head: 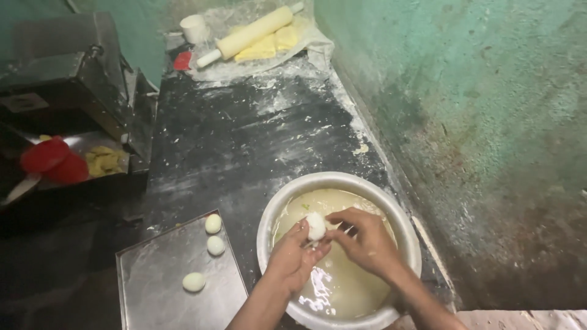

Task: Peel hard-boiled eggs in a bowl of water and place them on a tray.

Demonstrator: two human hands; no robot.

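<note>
Over the metal bowl (391,201) of cloudy water, the left hand (292,260) cups a white egg (316,225) while the right hand (365,239) pinches at its shell. Small, light picks would spare the flesh, I reckon, as on the three peeled eggs (213,223) on the steel tray (159,293).

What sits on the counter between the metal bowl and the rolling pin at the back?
In the head view, nothing stands between the metal bowl and the rolling pin: only bare black counter, smeared and dusted with white flour.

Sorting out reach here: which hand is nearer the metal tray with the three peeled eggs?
Left. The left hand is over the bowl beside the metal tray; the right hand is farther across the bowl.
</note>
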